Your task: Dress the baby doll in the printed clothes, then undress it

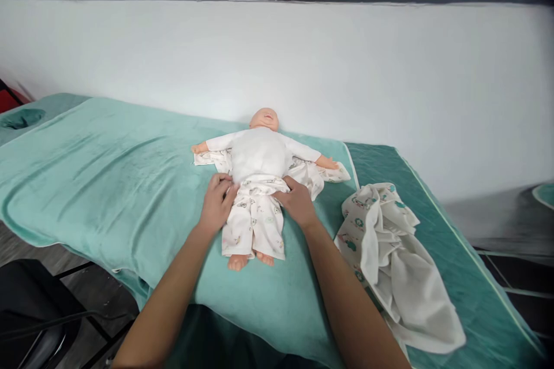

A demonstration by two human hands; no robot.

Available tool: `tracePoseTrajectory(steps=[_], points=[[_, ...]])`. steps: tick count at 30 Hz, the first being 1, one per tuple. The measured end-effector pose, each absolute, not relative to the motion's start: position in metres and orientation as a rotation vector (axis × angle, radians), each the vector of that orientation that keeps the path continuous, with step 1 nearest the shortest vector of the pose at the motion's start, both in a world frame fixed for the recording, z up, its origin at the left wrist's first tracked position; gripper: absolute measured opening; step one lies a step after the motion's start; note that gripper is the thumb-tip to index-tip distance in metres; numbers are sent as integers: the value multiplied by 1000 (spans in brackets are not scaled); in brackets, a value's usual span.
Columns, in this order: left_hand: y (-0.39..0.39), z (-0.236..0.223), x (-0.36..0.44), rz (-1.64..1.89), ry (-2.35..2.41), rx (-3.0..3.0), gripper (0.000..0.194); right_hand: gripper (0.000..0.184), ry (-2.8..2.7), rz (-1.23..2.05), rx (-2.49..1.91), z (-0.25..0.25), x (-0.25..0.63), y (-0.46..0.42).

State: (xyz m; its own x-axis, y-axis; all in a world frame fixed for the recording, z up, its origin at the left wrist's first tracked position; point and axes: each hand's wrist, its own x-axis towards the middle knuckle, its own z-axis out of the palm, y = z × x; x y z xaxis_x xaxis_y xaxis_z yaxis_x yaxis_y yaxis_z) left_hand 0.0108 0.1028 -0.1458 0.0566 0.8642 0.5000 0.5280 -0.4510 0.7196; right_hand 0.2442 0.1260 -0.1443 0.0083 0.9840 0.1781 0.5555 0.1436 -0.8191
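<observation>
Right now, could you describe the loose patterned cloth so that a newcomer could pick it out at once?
Start at the teal-covered table against the white wall, where a baby doll lies on its back. The cloth lies crumpled beside the doll, past the right hand. Unlike the doll's printed trousers, it is an untouched white heap with green prints.

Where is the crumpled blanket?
In the head view, the crumpled white printed blanket lies on the teal towel, right of the baby doll.

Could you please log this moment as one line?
left hand: on doll's trousers waist | right hand: same, other side | doll: on its back on green towel | blanket: crumpled, right
</observation>
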Motion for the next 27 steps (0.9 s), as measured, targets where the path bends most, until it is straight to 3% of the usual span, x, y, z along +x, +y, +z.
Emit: tracePoseTrajectory(steps=[6, 9, 12, 18, 22, 27], points=[[72, -153, 5, 1194, 1366, 1993, 24, 8, -1625, 577, -1418, -140, 244, 130], [78, -154, 7, 1159, 1393, 1968, 36, 12, -1610, 593, -1419, -138, 238, 112], [82, -155, 9, 1189, 1422, 1954, 28, 14, -1620, 649, -1465, -140, 231, 79], [79, -159, 6, 1207, 1424, 1986, 18, 35, -1642, 864, -1443, -149, 227, 11], [75, -155, 7, 1235, 1435, 1983, 16, 84, -1801, 817, -1329, -150, 226, -7], [58, -151, 7, 1225, 1423, 1972, 11, 76, -1773, 793, -1337, -144, 226, -8]])
